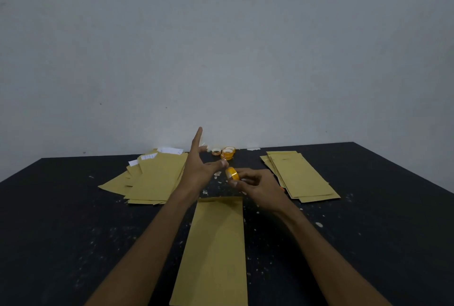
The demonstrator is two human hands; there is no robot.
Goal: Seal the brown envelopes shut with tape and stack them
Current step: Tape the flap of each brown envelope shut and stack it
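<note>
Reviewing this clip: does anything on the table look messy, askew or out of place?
Yes. The left pile of brown paper envelopes is fanned out unevenly, with white sheets poking from some. Small white scraps litter the black table. The right stack of brown envelopes sits only slightly offset.

Showing two bare forearms, a long slim left forearm (152, 237) and a matching right forearm (324, 244), both going uncovered from well behind the grip up to the wrists. Narrowing at the wrists just behind the grip, then widening into a bare left hand (200, 168) and a bare right hand (255, 183), each carrying long thin fingers and short nails nearest the grip.
</note>
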